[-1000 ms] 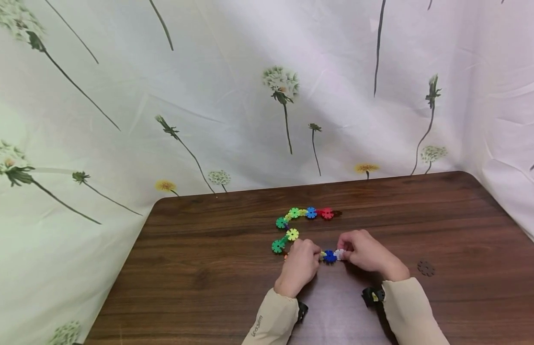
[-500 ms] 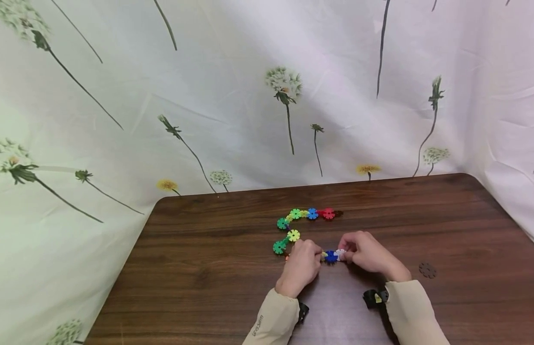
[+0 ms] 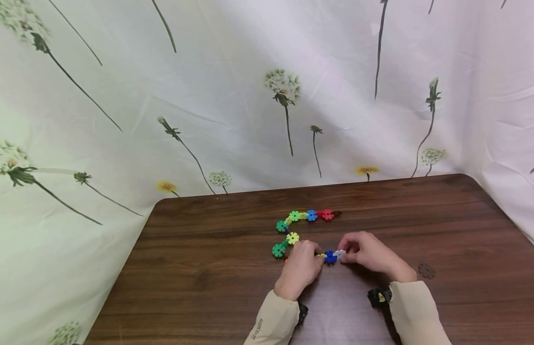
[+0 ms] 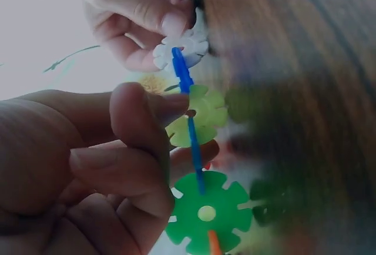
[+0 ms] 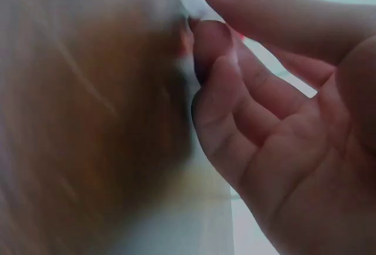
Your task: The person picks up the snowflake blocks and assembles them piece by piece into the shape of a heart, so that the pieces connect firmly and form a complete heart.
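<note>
A chain of slotted plastic snowflake discs curves over the table. In the left wrist view my left hand pinches a yellow-green disc between thumb and fingers. A blue disc, seen edge-on, links it to a white disc. My right hand holds that white disc at the chain's near end by thumb and fingertips. Below the left fingers another edge-on blue disc joins a green disc, which has an orange disc slotted into it. The left hand hides part of the chain in the head view.
Behind the hands the chain runs through a green disc, a yellow one and a light blue one to a red one. A loose dark disc lies on the brown table, right of the right hand.
My right wrist has shifted slightly to the right, its fingers staying at the white disc. My left fingertips sit a little further over the yellow-green disc. The far part of the chain keeps its shape.
</note>
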Tool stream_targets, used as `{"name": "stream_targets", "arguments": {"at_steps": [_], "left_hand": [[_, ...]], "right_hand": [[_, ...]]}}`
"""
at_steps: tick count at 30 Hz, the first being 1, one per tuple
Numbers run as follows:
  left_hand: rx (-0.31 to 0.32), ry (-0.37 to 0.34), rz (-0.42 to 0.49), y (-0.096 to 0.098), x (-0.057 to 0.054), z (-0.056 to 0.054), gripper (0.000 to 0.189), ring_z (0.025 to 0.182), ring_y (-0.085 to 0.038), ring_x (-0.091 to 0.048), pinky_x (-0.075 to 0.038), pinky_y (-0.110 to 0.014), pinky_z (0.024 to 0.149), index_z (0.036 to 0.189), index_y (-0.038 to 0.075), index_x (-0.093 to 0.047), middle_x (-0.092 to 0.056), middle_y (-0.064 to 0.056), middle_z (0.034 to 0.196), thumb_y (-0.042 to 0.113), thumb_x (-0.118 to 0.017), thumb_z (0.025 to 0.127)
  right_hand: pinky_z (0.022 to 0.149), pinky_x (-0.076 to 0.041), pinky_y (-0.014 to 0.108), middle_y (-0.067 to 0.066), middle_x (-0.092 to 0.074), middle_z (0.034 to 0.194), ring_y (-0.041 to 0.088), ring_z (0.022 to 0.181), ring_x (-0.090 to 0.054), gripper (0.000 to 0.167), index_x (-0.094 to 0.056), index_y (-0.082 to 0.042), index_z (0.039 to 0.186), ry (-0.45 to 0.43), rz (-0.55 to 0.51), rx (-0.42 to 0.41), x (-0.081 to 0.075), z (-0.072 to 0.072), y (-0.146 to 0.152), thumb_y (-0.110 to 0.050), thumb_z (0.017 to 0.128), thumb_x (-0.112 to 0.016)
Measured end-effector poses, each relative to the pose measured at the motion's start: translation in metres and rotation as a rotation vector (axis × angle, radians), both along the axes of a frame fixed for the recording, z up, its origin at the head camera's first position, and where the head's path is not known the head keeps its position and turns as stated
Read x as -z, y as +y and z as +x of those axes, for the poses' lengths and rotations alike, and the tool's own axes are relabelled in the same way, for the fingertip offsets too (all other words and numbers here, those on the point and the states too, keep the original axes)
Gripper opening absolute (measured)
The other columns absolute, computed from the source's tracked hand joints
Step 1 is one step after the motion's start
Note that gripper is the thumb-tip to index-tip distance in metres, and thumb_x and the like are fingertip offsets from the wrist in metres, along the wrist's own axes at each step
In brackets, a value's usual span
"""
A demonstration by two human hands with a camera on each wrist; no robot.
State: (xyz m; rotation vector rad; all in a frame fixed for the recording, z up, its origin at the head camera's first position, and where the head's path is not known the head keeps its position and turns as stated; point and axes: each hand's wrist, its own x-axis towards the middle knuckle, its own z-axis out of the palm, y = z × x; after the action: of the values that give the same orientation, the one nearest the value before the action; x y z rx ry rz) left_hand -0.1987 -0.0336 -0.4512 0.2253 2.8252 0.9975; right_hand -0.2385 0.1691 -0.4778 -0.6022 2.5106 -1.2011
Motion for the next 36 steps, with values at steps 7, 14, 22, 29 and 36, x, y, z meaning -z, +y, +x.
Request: {"name": "stream_targets", "arguments": {"at_steps": [7, 14, 22, 29, 36], "left_hand": [[-0.014, 0.027, -0.031, -0.003, -0.002, 0.002, 0.006, 0.048, -0.008, -0.054, -0.043, -0.021, 0.045, 0.081, 0.004, -0.074, -0.065, -0.003, 0.067, 0.005, -0.068, 0.084], [-0.009, 0.134, -0.153, -0.002, -0.001, 0.002, 0.009, 0.063, -0.016, -0.063, -0.048, -0.027, 0.052, 0.071, 0.011, -0.072, -0.070, -0.002, 0.075, 0.009, -0.072, 0.080], [-0.020, 0.163, -0.184, -0.001, 0.002, 0.002, 0.016, 0.060, -0.014, -0.060, -0.045, -0.025, 0.050, 0.066, 0.013, -0.068, -0.067, 0.001, 0.069, 0.011, -0.073, 0.081], [-0.026, 0.177, -0.204, 0.000, 0.003, 0.003, 0.017, 0.059, -0.014, -0.059, -0.043, -0.025, 0.048, 0.066, 0.014, -0.067, -0.066, 0.002, 0.068, 0.011, -0.073, 0.081], [-0.032, 0.170, -0.206, 0.000, 0.002, 0.002, 0.015, 0.058, -0.013, -0.059, -0.043, -0.025, 0.047, 0.067, 0.014, -0.067, -0.066, 0.002, 0.069, 0.012, -0.073, 0.081]], "right_hand": [[0.063, -0.049, 0.023, -0.002, -0.067, 0.083, 0.007, 0.069, -0.058, 0.010, -0.069, -0.015, 0.095, 0.106, -0.028, 0.119, -0.012, 0.003, 0.043, -0.020, 0.087, -0.071], [0.066, -0.043, 0.017, 0.002, -0.069, 0.090, -0.002, 0.076, -0.054, 0.020, -0.070, -0.011, 0.101, 0.215, 0.022, 0.307, -0.015, 0.010, 0.099, -0.027, 0.097, -0.059], [0.061, -0.041, 0.016, -0.017, -0.064, 0.084, -0.005, 0.073, -0.053, 0.020, -0.068, -0.009, 0.102, 0.166, 0.108, 0.351, -0.008, 0.024, 0.152, -0.025, 0.090, -0.068], [0.058, -0.036, 0.021, -0.018, -0.060, 0.087, 0.000, 0.068, -0.044, 0.028, -0.067, -0.010, 0.100, 0.096, 0.125, 0.174, 0.006, 0.037, 0.170, -0.015, 0.076, -0.080], [0.059, -0.034, 0.021, -0.020, -0.055, 0.090, -0.003, 0.073, -0.042, 0.033, -0.066, -0.009, 0.097, 0.133, 0.084, 0.069, 0.011, 0.034, 0.171, -0.006, 0.068, -0.082]]}}
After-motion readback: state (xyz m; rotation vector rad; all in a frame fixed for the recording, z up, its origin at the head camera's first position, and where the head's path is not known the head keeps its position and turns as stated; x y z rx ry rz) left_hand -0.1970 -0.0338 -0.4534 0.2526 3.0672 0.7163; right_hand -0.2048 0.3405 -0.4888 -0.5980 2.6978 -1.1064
